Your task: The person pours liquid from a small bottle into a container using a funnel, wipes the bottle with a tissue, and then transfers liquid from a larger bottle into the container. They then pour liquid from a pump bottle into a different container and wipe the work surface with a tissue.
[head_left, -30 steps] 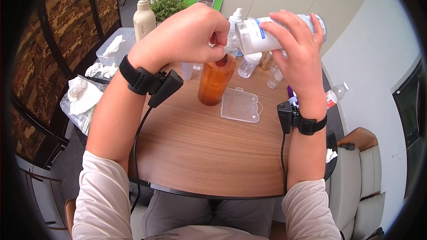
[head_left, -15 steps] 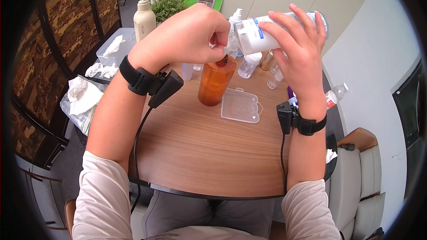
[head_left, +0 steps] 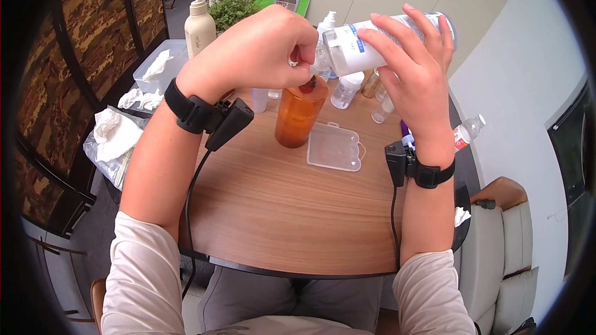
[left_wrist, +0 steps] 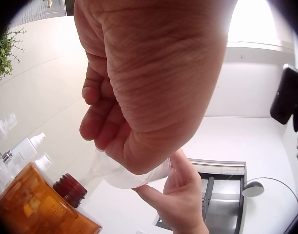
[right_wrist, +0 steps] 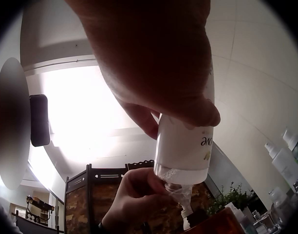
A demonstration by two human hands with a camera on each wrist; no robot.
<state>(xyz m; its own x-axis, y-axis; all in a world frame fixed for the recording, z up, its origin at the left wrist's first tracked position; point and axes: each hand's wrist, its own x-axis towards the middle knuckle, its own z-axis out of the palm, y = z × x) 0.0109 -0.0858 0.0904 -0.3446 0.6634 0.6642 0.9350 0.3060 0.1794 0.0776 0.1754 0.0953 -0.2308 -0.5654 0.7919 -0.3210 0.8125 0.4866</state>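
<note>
In the head view, my right hand [head_left: 417,68] grips a white-labelled bottle [head_left: 357,49] between thumb and fingers, nearly on its side, its neck end lower and pointing left. Curled fingers of my left hand [head_left: 273,46] pinch a clear funnel [right_wrist: 179,192], largely hidden by that hand in the head view. The funnel sits at the bottle's neck, its narrow end pointing down toward the dark red neck [left_wrist: 70,190] of an amber bottle [head_left: 301,118]. That amber bottle stands upright on the wooden table [head_left: 298,211], touched by neither hand.
A flat clear plastic case [head_left: 334,149] lies right of the amber bottle. Behind are small bottles [head_left: 346,91], a plant [head_left: 233,7] and a beige pump bottle [head_left: 200,28]. Tissues [head_left: 121,133] lie at left; a red-labelled bottle [head_left: 470,131] lies at right.
Some fingers of my right hand have lifted and spread on the white-labelled bottle, which has tipped slightly. My left hand and the amber bottle stay in place.
</note>
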